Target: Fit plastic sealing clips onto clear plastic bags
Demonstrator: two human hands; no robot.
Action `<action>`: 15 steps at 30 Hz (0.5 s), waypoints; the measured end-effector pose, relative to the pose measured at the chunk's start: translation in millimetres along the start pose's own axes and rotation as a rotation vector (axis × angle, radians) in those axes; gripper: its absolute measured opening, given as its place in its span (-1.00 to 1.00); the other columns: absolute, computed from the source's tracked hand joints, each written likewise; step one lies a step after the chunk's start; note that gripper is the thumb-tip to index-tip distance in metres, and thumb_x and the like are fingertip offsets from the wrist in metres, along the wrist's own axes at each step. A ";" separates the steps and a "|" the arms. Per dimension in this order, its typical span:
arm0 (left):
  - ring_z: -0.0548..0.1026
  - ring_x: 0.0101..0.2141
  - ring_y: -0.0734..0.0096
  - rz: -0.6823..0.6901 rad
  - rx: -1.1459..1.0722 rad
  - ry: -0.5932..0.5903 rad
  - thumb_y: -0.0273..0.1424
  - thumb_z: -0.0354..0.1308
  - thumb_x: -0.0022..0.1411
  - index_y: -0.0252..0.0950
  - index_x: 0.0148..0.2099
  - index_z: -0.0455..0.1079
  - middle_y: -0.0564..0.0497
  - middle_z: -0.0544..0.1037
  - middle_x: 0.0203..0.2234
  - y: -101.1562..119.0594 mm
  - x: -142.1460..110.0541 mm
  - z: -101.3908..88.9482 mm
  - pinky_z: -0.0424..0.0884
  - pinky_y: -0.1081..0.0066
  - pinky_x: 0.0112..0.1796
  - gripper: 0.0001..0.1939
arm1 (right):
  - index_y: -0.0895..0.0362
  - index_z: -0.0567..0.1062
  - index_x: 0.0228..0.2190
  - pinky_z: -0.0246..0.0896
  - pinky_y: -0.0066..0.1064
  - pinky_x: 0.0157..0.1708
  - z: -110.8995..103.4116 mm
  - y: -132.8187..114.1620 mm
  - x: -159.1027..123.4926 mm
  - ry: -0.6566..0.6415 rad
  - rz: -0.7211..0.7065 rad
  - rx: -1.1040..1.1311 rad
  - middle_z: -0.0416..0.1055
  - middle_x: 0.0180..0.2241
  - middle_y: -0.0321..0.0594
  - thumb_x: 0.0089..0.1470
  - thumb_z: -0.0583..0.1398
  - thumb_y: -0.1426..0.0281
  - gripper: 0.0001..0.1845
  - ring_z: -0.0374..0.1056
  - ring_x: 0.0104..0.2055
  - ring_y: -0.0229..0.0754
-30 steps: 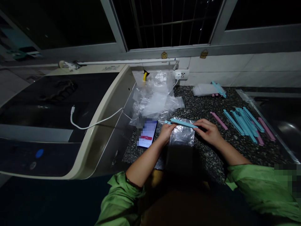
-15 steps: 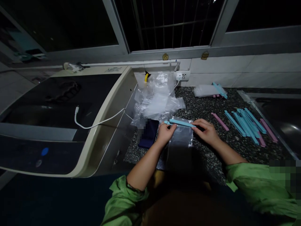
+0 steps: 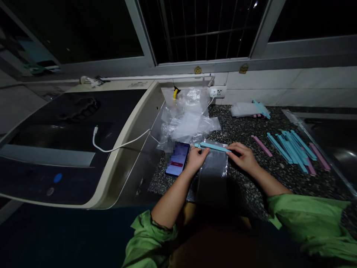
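Note:
A light-blue bag sealing clip (image 3: 214,146) lies across the top end of a clear plastic bag (image 3: 213,167) on the counter. My left hand (image 3: 197,158) is closed on the clip's left end, thumb along its near side. At the other end, the thumb and fingertips of my right hand (image 3: 243,156) pinch the clip's right tip. The clip's two bars look slightly apart toward the left. Whether the bag's edge is between them I cannot tell. The bag's lower part falls into shadow.
Beside my left hand lies a phone (image 3: 178,159), its screen lit. Crumpled clear bags (image 3: 188,121) are heaped behind it. Several blue clips (image 3: 292,147) and pink clips (image 3: 261,145) lie right, before a sink (image 3: 341,149). A washing machine (image 3: 125,141) with a white cable (image 3: 122,147) stands left.
The phone's screen, dark before, is now lit. My hands, the clip and the bag have hardly moved; the view has shifted slightly.

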State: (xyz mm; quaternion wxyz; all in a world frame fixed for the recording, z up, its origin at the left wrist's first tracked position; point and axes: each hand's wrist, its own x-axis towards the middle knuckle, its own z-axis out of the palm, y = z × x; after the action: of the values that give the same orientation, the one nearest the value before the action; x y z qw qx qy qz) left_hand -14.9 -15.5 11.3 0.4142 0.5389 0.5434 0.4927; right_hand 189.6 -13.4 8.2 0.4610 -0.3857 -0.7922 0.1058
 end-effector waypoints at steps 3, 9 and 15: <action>0.14 -0.60 0.53 -0.119 -0.074 -0.102 -0.20 0.18 -0.06 -0.30 -0.75 0.23 0.13 0.16 -0.77 1.8 -0.9 -1.2 0.03 0.46 -0.49 -0.62 | 0.11 0.53 -0.35 0.36 -0.33 -0.34 -0.3 -0.8 -0.5 0.003 -0.007 0.002 0.45 -0.41 -0.17 0.04 0.19 0.35 -0.86 0.40 -0.35 -0.20; 0.13 -0.62 0.58 -0.182 -0.237 -0.222 -0.15 0.21 -0.14 -0.32 -0.65 0.25 0.16 0.19 -0.75 -2.4 -1.0 -3.5 -0.01 0.48 -0.53 -0.64 | 0.11 0.53 -0.35 0.36 -0.35 -0.35 -0.3 1.5 -2.6 0.012 -0.009 -0.040 0.45 -0.40 -0.16 0.06 0.17 0.34 -0.85 0.40 -0.36 -0.22; 0.27 -0.56 0.52 -0.267 -0.360 -0.240 -0.18 0.26 -0.19 -0.35 -0.52 0.33 0.12 0.36 -0.66 -3.4 -1.4 0.7 0.13 0.49 -0.48 -0.68 | 0.11 0.53 -0.33 0.35 -0.35 -0.35 -0.2 4.7 -5.2 0.010 0.000 -0.072 0.44 -0.40 -0.16 0.07 0.16 0.33 -0.83 0.39 -0.36 -0.21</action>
State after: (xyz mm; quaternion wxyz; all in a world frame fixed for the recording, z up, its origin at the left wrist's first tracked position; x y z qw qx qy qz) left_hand -14.7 -16.6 7.8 0.6264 0.4346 0.4602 0.4548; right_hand 193.6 -13.9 2.5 0.4509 -0.4026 -0.7930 0.0754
